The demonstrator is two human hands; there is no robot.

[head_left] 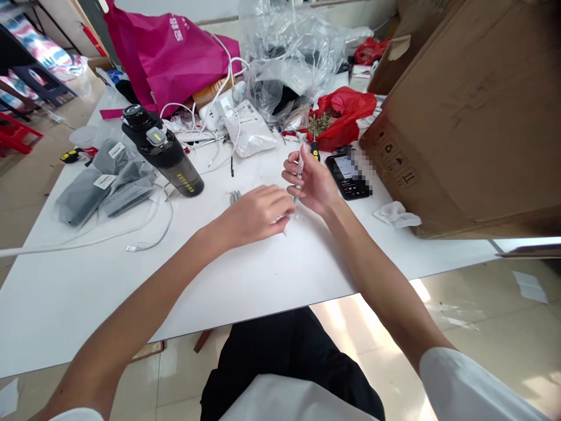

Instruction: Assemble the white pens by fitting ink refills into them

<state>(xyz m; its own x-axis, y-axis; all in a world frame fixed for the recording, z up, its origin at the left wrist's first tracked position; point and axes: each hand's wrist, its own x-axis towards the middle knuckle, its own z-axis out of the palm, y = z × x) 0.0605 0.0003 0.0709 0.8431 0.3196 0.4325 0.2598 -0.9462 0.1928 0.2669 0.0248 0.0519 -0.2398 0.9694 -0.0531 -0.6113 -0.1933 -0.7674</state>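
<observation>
I have both bare hands near the centre of the frame, above the white tabletop (pixel 245 275). My right hand (pixel 316 182) has its fingers (pixel 291 177) curled narrowly around a slim, pale, partly clear rod (pixel 300 174), which stands roughly upright at the centre, its lower end toward my other hand. My left hand (pixel 258 213) is turned palm down just below and left of it, fingers bent and close together; I cannot tell whether they pinch anything. Just beyond that hand sits a cluster of small grey pieces (pixel 235 197).

Right of centre, a black-and-yellow screwdriver handle (pixel 314 151) shows just behind my right hand, and a black smartphone (pixel 346 175) with a lit, partly blurred screen lies near it. A crumpled white tissue (pixel 398 214) lies farther right, beside a large brown cardboard box (pixel 473 128). A dark translucent bottle (pixel 169 155) stands left of centre.
</observation>
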